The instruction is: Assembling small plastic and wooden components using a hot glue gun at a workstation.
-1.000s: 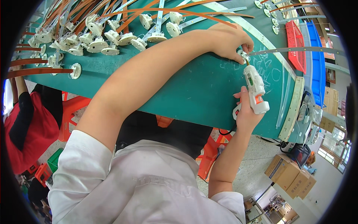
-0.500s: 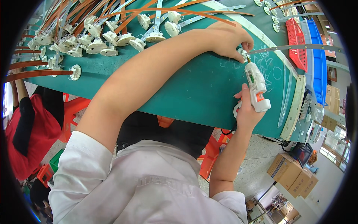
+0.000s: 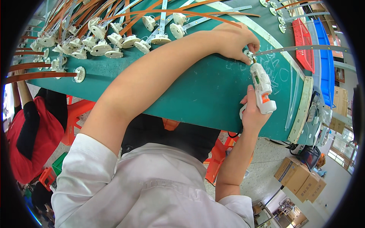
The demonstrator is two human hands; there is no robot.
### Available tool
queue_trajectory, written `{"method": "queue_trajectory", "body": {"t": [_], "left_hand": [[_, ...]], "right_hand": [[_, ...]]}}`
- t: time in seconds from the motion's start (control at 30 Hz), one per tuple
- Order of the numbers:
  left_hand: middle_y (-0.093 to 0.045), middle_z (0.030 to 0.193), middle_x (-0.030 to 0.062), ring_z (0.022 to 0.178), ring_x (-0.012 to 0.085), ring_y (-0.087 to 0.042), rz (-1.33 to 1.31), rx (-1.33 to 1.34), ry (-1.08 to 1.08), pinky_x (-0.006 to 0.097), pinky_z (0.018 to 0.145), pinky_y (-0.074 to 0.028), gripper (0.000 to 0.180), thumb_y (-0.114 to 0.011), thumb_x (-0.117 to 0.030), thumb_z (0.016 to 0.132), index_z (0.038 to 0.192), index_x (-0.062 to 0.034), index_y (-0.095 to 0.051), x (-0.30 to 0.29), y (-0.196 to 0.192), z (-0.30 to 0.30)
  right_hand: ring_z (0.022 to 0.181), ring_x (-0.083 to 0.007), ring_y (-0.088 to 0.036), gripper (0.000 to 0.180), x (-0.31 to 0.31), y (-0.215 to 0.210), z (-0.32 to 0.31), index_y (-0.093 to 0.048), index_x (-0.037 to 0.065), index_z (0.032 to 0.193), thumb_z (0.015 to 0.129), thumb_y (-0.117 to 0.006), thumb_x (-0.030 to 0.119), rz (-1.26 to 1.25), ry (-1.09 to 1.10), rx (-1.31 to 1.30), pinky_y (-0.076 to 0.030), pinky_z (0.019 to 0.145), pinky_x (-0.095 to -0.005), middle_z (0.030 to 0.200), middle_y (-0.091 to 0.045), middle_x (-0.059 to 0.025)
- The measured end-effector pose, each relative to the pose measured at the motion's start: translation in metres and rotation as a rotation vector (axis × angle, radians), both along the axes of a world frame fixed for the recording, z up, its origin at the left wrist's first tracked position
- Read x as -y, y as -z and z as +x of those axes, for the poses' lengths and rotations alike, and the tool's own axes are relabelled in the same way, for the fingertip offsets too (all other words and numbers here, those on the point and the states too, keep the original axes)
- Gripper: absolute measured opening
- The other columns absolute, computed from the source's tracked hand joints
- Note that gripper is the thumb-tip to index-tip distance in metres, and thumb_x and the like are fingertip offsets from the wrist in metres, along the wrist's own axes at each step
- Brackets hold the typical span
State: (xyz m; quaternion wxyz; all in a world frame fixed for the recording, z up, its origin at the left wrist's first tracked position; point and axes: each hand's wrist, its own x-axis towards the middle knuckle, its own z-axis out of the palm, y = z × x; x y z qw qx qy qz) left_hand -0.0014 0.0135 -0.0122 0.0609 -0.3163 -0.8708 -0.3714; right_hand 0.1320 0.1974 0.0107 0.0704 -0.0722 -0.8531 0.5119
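Left hand: the left hand (image 3: 237,41) is reached across the table, its thumb and fingers nearly closed, and a small white disc (image 3: 249,54) is pinched between their tips.
Right hand: the right hand (image 3: 254,114) is wrapped round the handle of a white glue gun (image 3: 261,81); how far its hidden fingers are curled cannot be told.
Nozzle: the tip of the glue gun is pointed away from the body and brought to the white disc; whether the two are touching cannot be told.
Pale strip: a long dotted strip (image 3: 300,48) is stretched rightward from beside the disc, over a red basket (image 3: 304,51).
Work surface: the disc is held over the far right part of a green table (image 3: 182,93).
Heap: at the far left, many white discs with strips are crowded together; a brown strip (image 3: 42,77) is seen nearest the table's front edge.
Right end: clear rods (image 3: 291,99) are laid on the table, and a blue tray (image 3: 324,64) is placed beyond the basket.
Floor: cardboard boxes (image 3: 298,178) are stacked at the right.
Co-worker: a red top (image 3: 47,133) is worn by a person at the left.
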Motion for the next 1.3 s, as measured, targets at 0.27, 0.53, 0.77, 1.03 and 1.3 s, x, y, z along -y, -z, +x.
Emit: {"method": "queue_trajectory", "body": {"t": [0.27,0.53,0.77,1.03,1.3], "left_hand": [[-0.076,0.104,-0.0035,0.108,0.0219,-0.061,0.001,0.0,-0.013,0.037,0.093,-0.05,0.039,-0.083,-0.032,0.077,0.11,-0.0156,-0.072,0.0,-0.001,0.001],[-0.076,0.104,-0.0024,0.108,0.0219,-0.062,-0.01,0.021,0.002,0.037,0.093,-0.05,0.039,-0.084,-0.034,0.077,0.11,-0.0152,-0.072,0.0,-0.001,-0.001],[-0.076,0.104,-0.0018,0.107,0.0217,-0.062,0.014,0.013,0.005,0.037,0.093,-0.05,0.04,-0.083,-0.035,0.077,0.109,-0.0148,-0.072,0.001,0.004,-0.002],[-0.075,0.107,-0.0026,0.107,0.0216,-0.062,0.024,-0.02,0.024,0.036,0.094,-0.05,0.039,-0.082,-0.033,0.078,0.111,-0.0147,-0.071,0.001,0.002,-0.001],[-0.075,0.11,-0.0023,0.114,0.0226,-0.058,0.017,0.032,0.084,0.037,0.101,-0.045,0.04,-0.081,-0.023,0.078,0.116,-0.0146,-0.071,0.008,-0.003,-0.001]], "right_hand": [[0.054,-0.0097,-0.06,0.021,0.001,-0.002,-0.001,-0.069,-0.006,0.087,0.087,-0.077,0.013,-0.058,0.027,-0.006,-0.045,0.05,-0.0251,0.065,-0.066,-0.0054],[0.052,-0.0087,-0.056,0.019,0.003,-0.002,0.001,-0.067,-0.005,0.097,0.091,-0.07,0.013,0.001,0.045,0.002,-0.039,0.049,-0.0249,0.061,-0.061,-0.0032],[0.065,-0.0103,-0.061,0.019,0.003,-0.006,0.002,-0.067,-0.004,0.094,0.09,-0.071,0.013,0.027,0.037,0.05,-0.046,0.062,-0.0265,0.071,-0.067,-0.0054],[0.077,-0.0127,-0.064,0.014,-0.011,0.005,0.008,-0.065,-0.003,0.094,0.086,-0.068,0.008,-0.11,-0.038,-0.035,-0.048,0.07,-0.0272,0.085,-0.071,-0.0071],[0.078,-0.0141,-0.065,0.015,-0.011,0.001,0.006,-0.063,-0.003,0.096,0.085,-0.066,0.006,-0.109,-0.064,-0.004,-0.049,0.073,-0.0279,0.082,-0.071,-0.0077]]}}
